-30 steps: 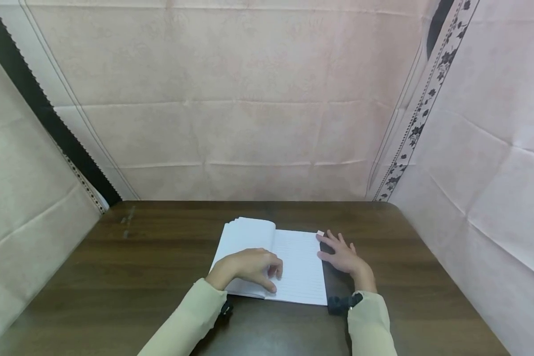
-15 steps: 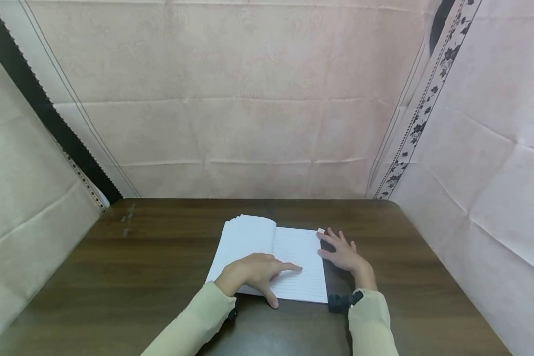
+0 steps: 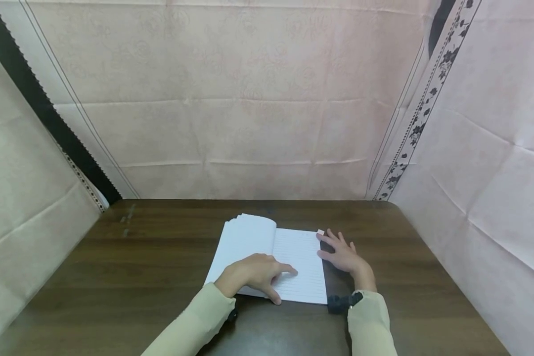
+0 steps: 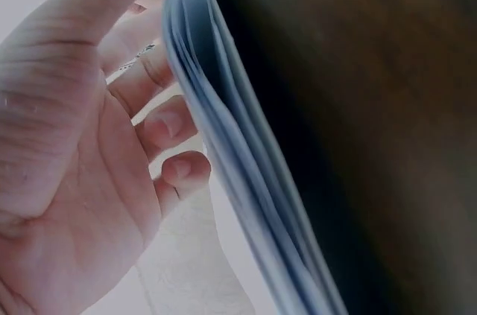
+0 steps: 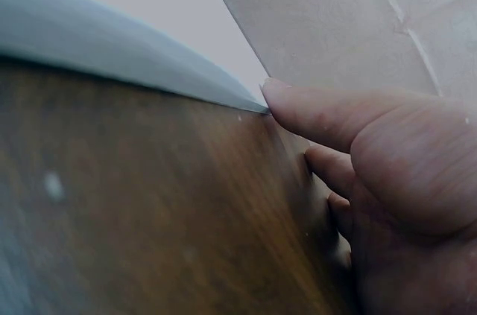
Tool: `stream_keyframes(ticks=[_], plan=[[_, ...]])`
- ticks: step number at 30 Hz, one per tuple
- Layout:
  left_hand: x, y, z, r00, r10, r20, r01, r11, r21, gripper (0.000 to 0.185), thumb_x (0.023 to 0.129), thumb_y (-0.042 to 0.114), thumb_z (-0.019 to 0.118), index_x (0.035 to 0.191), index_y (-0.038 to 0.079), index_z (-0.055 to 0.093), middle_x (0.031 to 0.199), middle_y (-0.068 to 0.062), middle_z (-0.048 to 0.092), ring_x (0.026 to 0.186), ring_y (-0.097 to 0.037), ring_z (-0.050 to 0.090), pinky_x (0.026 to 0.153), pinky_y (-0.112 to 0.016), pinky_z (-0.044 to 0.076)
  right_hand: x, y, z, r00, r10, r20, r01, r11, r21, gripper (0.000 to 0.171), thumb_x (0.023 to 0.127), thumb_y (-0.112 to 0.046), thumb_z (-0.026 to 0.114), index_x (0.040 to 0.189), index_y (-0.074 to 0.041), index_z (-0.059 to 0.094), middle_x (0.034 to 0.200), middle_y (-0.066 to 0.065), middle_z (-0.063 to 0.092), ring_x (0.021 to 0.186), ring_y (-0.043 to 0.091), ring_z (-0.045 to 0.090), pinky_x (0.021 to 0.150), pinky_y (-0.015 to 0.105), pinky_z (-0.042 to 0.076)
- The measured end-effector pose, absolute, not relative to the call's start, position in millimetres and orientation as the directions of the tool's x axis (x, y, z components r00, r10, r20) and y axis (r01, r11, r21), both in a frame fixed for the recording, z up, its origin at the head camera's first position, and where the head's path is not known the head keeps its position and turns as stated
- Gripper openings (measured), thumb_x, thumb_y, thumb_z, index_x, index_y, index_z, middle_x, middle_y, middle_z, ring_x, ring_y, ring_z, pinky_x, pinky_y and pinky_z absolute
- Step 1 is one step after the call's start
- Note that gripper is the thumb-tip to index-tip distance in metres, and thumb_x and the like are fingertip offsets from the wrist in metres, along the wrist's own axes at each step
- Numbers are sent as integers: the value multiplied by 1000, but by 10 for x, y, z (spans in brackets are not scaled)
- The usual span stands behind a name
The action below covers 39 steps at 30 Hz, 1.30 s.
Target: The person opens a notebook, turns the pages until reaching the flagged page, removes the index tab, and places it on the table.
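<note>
**Open notebook pinned by two hands on a draped table**

Pale pink cloth hangs on three sides of a dark wooden table. A lined notebook lies open near the middle of the table, a little toward the near edge, with its left-hand stack of leaves bowed upward.

The left hand rests on the lower part of the notebook. Its forefinger reaches out flat onto the lined right page, its thumb points toward the near edge, and its other fingers curl loosely; it grips nothing. In the left wrist view the fanned page edges stand just beside the palm.

The right hand lies spread on the bare wood beside the notebook's right edge, fingers straight. In the right wrist view one fingertip touches the page's corner. A small pale scrap, perhaps an eraser, sits at the notebook's far right corner, close to those fingers.

Risks, as I judge them:
- The arched left leaves look springy; if the left hand's weight eases, they could flop back across the right page.
- One forefinger dragging a thin sheet could crease or tear it.
- The notebook could slide on the smooth wood, since the right hand only meets its edge.
- A sweep of the right fingers could knock the scrap away.
</note>
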State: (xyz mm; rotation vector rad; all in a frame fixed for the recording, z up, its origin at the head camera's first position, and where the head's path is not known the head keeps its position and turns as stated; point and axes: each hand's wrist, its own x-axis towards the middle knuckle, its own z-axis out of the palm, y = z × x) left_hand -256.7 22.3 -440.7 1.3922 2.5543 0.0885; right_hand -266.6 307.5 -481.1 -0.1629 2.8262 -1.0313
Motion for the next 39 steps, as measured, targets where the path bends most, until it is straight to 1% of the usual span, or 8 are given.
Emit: stream_keyframes(ticks=[6, 10, 14, 18, 23, 30, 34, 39], plan=[[-2589, 186, -4394, -498, 853, -154, 824, 521, 223, 61, 79, 45, 83, 134, 30, 62, 66, 14, 53, 65, -3, 46, 64, -21, 39, -2666, 3056, -4793, -984, -152, -89, -58, 758, -650, 62, 100, -36, 59, 155, -16, 39, 165, 20, 9, 149, 46, -8, 110, 67, -12], [-2624, 167, -4386, -476, 871, -124, 821, 491, 293, 55, 83, 37, 82, 134, 28, 63, 68, 16, 55, 64, 0, 50, 66, -20, 42, -2675, 3049, -4785, -984, -155, -86, -65, 766, -640, 60, 102, -35, 56, 155, -16, 38, 164, 21, 10, 149, 47, -7, 110, 68, -12], [-2655, 183, -4374, -462, 885, -58, 824, 453, 340, 61, 89, 23, 75, 145, 22, 50, 76, 20, 58, 63, 3, 52, 67, -18, 44, -2686, 3046, -4776, -985, -149, -84, -60, 761, -646, 58, 103, -32, 54, 156, -15, 37, 164, 21, 11, 149, 47, -7, 109, 68, -13], [-2673, 193, -4371, -458, 888, 45, 845, 419, 333, 74, 90, 14, 69, 155, 19, 34, 82, 21, 57, 61, 2, 50, 63, -16, 43, -2687, 3040, -4772, -986, -140, -91, -47, 758, -650, 58, 104, -31, 52, 156, -15, 35, 164, 21, 12, 149, 47, -6, 109, 68, -13], [-2690, 181, -4362, -426, 894, 140, 877, 370, 307, 91, 86, 9, 69, 160, 24, 19, 78, 19, 55, 56, 1, 46, 58, -15, 41, -2687, 3037, -4776, -988, -126, -89, -38, 761, -648, 57, 105, -28, 48, 158, -17, 32, 164, 20, 13, 149, 46, -6, 110, 67, -13], [-2689, 112, -4285, -454, 884, 113, 837, 380, 394, 104, 82, 5, 69, 161, 35, 9, 65, 13, 51, 54, -2, 45, 53, -18, 40, -2674, 3025, -4797, -990, -104, -98, -15, 758, -652, 60, 105, -27, 48, 160, -16, 25, 164, 19, 13, 150, 44, -6, 111, 66, -12], [-2707, 46, -4224, -475, 874, 106, 810, 387, 440, 104, 81, 3, 68, 161, 35, 10, 59, 9, 48, 53, -4, 42, 52, -20, 38, -2668, 3029, -4800, -990, -98, -100, -9, 758, -652, 61, 105, -27, 49, 160, -14, 25, 164, 19, 13, 150, 44, -6, 111, 65, -12], [-2755, -26, -4173, -473, 873, 122, 806, 372, 460, 100, 81, 2, 64, 161, 38, 14, 54, 11, 39, 48, -3, 35, 50, -21, 34, -2661, 3036, -4793, -989, -111, -98, -20, 754, -656, 60, 104, -27, 50, 158, -12, 29, 164, 20, 13, 149, 45, -6, 110, 66, -13]])
